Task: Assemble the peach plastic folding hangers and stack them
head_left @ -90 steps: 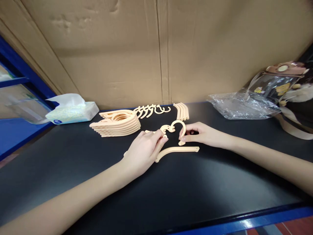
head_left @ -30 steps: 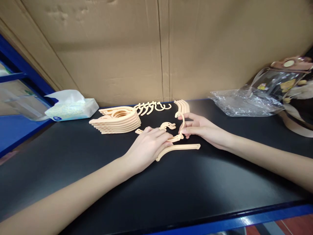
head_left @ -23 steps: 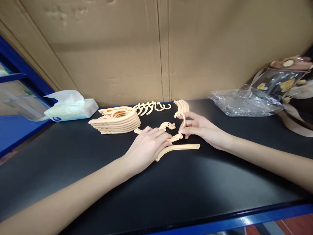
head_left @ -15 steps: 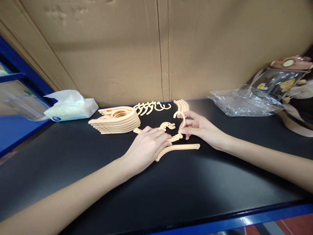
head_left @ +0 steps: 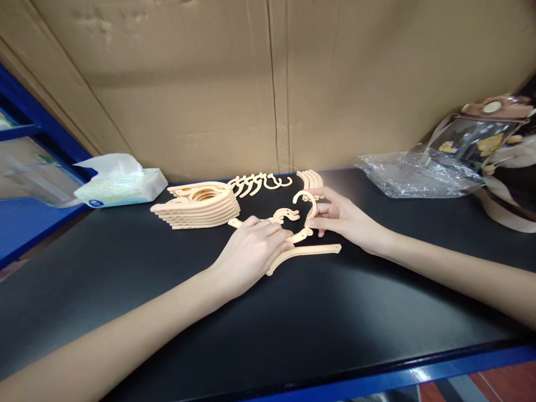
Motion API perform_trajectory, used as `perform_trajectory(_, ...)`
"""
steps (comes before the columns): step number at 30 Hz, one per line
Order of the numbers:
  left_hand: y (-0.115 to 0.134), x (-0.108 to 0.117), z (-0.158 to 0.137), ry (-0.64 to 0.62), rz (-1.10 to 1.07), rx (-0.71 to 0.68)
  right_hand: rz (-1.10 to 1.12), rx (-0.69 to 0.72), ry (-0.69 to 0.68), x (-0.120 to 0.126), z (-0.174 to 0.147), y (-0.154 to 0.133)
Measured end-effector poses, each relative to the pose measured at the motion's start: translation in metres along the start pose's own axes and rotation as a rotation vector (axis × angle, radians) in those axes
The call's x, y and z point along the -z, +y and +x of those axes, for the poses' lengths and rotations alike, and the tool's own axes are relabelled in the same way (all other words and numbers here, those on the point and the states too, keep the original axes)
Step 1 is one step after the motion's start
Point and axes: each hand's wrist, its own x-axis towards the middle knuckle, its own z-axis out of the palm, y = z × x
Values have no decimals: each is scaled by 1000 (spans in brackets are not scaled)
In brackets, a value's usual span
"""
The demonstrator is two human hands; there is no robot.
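The right hand [head_left: 335, 216] pinches a peach plastic hanger hook [head_left: 313, 205] between thumb and fingers, the other fingers loosely bent. The hook stands raised above the table, its open curve facing left, and its foot meets the end of a curved hanger arm [head_left: 300, 237]. The left hand [head_left: 254, 245] lies palm down, fingers close together, with fingertips and thumb closed on that arm; its palm hides the rest of the piece.

Just beyond the left fingers a scroll-ended hanger piece [head_left: 286, 214] lies on the black tabletop [head_left: 368, 324], and a pale strip end [head_left: 235, 223] shows beyond the knuckles; whether the two join under the hand cannot be seen. On the near side, a loose hanger strip [head_left: 307, 252] lies just beside the left thumb, its left end partly behind the hand.

Farther off, to the left, is a neat stack of hanger pieces [head_left: 196, 209]. Next to it runs a row of hooks [head_left: 255, 184], then a group of slim strips [head_left: 309, 180], its lower ends partly covered by the right hand. A tissue pack [head_left: 121, 187] sits far left; a crumpled clear bag [head_left: 419, 176] and a clear bottle [head_left: 473, 139] stand far right, before a cardboard wall [head_left: 201, 84].
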Motion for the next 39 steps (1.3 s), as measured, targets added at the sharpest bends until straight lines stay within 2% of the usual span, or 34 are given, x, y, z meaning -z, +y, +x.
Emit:
perform_trajectory(11, 0, -1, 1, 5, 18, -9, -55, 50, 11, 0, 1, 4)
perform_trajectory(39, 2, -1, 1, 6, 30, 0, -120, 52, 40, -1, 0, 9)
